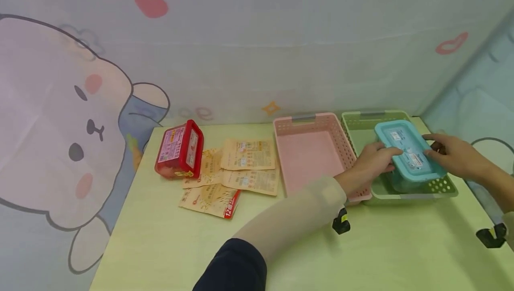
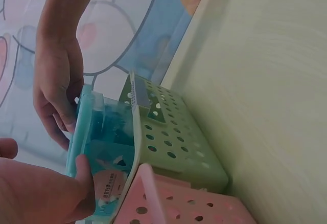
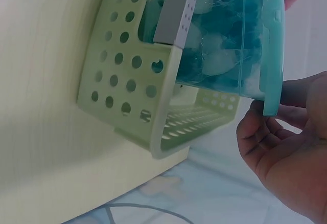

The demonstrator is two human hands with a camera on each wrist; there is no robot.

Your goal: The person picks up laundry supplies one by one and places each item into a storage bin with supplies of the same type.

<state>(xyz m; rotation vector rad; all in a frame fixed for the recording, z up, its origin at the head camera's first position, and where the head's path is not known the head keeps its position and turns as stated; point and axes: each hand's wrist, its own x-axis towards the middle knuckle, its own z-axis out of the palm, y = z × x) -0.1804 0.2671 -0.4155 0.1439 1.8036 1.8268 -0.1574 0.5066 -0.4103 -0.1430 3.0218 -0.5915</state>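
Left hand (image 1: 371,161), right hand (image 1: 458,153) gripped teal-lidded tub (image 1: 413,148) partly inside right-side green basket (image 1: 361,123) (lowering/lifting unclear); next move likely needed levelness.

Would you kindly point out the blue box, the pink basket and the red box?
Blue box (image 1: 408,149), head view, middle of its lid.
Pink basket (image 1: 309,159), head view, bare inner floor.
Red box (image 1: 172,145), head view, pink label on its side.

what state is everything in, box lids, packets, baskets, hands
blue box, lid on, partly inside the green basket
green basket, upright, open-topped
pink basket, upright, open-topped
red box, lid on, apparently on its side
packets, lying flat, overlapping; seals too small to tell
left grip, holding the blue box
right grip, holding the blue box
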